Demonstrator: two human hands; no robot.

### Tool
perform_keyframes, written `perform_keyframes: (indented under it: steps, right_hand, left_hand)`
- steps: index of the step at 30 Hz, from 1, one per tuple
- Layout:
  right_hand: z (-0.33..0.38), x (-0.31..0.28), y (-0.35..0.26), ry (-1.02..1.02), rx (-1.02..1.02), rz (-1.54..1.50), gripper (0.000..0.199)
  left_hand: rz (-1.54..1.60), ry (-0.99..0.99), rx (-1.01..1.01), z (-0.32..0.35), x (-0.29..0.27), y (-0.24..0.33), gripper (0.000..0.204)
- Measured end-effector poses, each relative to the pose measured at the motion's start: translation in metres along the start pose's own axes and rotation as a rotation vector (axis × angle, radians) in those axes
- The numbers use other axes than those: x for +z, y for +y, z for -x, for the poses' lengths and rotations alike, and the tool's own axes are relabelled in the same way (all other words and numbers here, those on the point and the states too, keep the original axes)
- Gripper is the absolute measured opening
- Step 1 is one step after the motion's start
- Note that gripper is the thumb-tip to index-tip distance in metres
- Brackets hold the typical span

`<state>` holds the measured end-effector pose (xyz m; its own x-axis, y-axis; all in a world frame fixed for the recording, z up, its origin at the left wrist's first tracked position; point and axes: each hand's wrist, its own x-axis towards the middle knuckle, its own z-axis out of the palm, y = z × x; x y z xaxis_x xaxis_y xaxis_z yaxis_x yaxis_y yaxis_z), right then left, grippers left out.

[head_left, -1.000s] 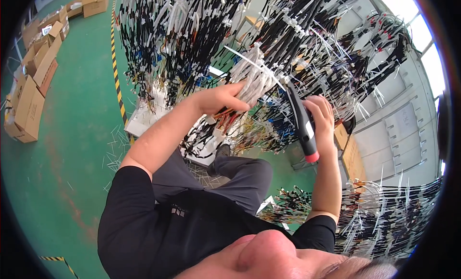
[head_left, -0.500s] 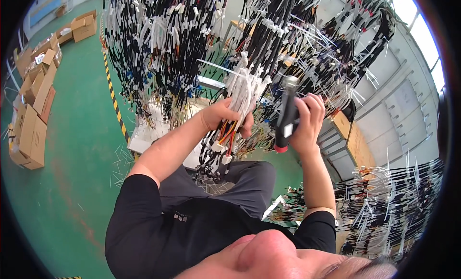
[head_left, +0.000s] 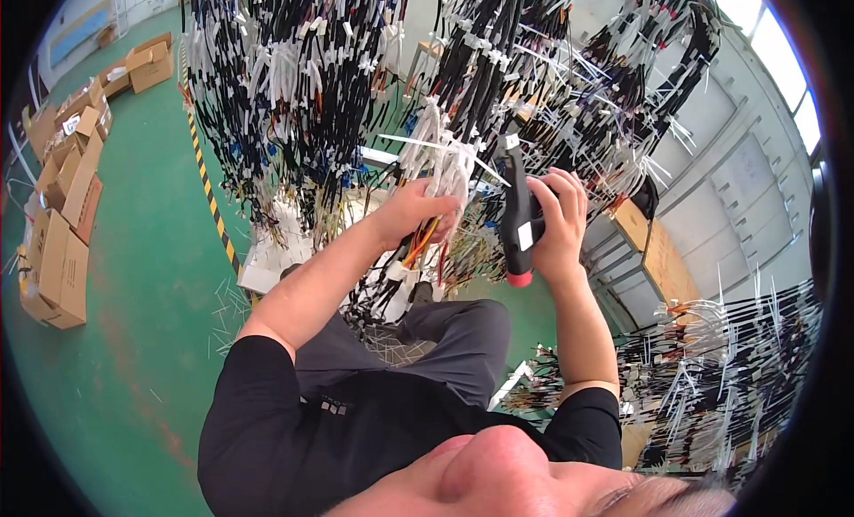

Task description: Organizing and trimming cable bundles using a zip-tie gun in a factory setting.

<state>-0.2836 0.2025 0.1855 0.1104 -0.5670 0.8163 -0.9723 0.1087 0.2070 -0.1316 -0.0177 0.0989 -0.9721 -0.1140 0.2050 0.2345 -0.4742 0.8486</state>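
My left hand (head_left: pixel 411 210) is closed round a wire harness (head_left: pixel 452 165) with white-sleeved strands. Yellow, orange and red wires (head_left: pixel 416 246) hang out below my fingers, ending in white connectors. A white cable tie (head_left: pixel 411 141) crosses the harness above that hand, and its strip slants toward the tool on the right. In my right hand (head_left: pixel 562 222) is a black cable tie gun (head_left: pixel 514 210) with a red end knob, held upright with its metal nose up. Whether the strip enters the nose I cannot tell.
Dense hanging bundles of black and white harnesses (head_left: pixel 285 81) fill the far side, with more harnesses (head_left: pixel 712 375) at the right. Open cardboard boxes (head_left: pixel 67 268) line the left floor beyond striped tape (head_left: pixel 203 161). A wooden-topped bench (head_left: pixel 663 259) stands at the right.
The cable tie gun has shifted slightly left and stands closer to the harness. The white cable tie now slants down toward it. My left hand stays closed on the harness.
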Motion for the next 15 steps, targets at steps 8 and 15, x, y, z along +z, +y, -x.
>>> perform_keyframes:
  steps: [8,15]
  right_hand:
    - [-0.017,-0.030,0.031,-0.467,0.407,-0.909,0.054]
    - [-0.050,-0.032,0.064,-0.625,0.299,-0.802,0.044]
  left_hand:
    - [-0.705,0.494,0.148,0.002,0.018,0.011,0.038]
    - [-0.541,0.328,0.104,-0.003,-0.001,0.003,0.035]
